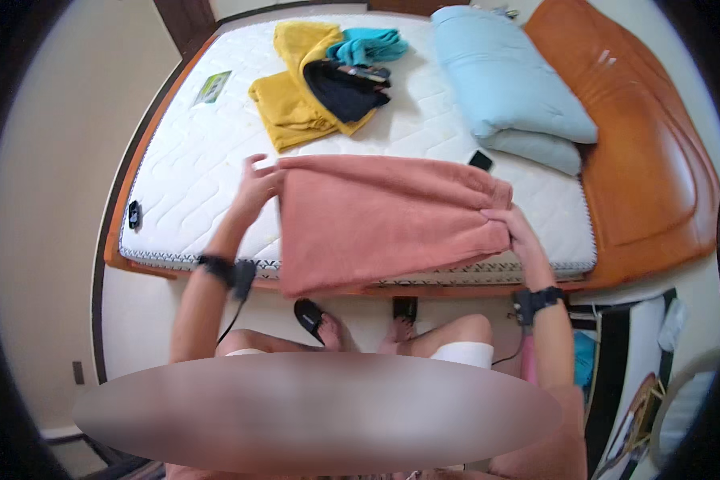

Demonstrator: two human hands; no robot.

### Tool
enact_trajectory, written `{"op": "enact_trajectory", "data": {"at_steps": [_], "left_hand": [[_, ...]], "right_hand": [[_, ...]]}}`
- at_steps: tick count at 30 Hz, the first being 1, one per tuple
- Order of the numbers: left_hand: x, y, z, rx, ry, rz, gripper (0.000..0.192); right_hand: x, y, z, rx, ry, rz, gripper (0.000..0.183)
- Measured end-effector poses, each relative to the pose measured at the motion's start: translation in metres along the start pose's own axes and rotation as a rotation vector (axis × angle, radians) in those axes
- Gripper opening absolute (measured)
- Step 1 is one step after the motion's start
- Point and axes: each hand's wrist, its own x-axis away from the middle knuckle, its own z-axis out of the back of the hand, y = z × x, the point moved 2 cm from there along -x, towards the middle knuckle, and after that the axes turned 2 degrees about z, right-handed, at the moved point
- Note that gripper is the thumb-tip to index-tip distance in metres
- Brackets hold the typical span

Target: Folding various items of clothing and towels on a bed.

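Observation:
A salmon-pink fleece garment (384,222) is spread in front of me over the bed's near edge, its lower left part hanging past the mattress. Its cuffed, gathered end is on the right, where my right hand (513,225) grips it with the thumb on top. At the upper left corner, my left hand (261,186) touches the cloth's edge with some fingers spread. Whether those fingers pinch the fabric is not clear. Behind the garment lie yellow clothing (294,108), a dark navy cloth (342,90) and a folded teal cloth (369,45).
The white mattress (180,174) also carries a folded light-blue quilt (510,84), a black phone-like object (480,160), a small black item (134,215) and a green printed card (213,87). An orange-brown headboard (642,144) rises at right. A black-and-white cabinet (630,348) stands near my right arm.

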Motion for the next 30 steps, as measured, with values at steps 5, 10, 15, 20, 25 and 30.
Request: {"op": "enact_trajectory", "data": {"at_steps": [5, 10, 15, 20, 25, 30], "left_hand": [[-0.051, -0.133, -0.024, -0.697, 0.151, 0.308, 0.081], [-0.002, -0.131, -0.042, -0.293, -0.004, 0.335, 0.089], [0.023, -0.109, -0.050, -0.230, -0.087, 0.291, 0.072], [0.056, -0.101, -0.056, -0.752, 0.182, 0.002, 0.070], [0.116, -0.101, -0.046, -0.792, -0.007, -0.383, 0.060], [0.113, -0.125, -0.023, -0.244, 0.020, 0.169, 0.045]], "right_hand": [[-0.060, 0.118, 0.033, 0.124, 0.236, -0.031, 0.063], [-0.061, 0.122, 0.047, -0.001, 0.112, -0.073, 0.061], [-0.066, 0.114, 0.041, 0.078, 0.048, -0.100, 0.064], [-0.059, 0.102, 0.029, 0.784, 0.496, 0.091, 0.057], [-0.014, 0.088, -0.035, 1.165, 0.245, 0.721, 0.062], [0.024, 0.113, -0.096, 1.864, -0.164, 0.489, 0.077]]}}
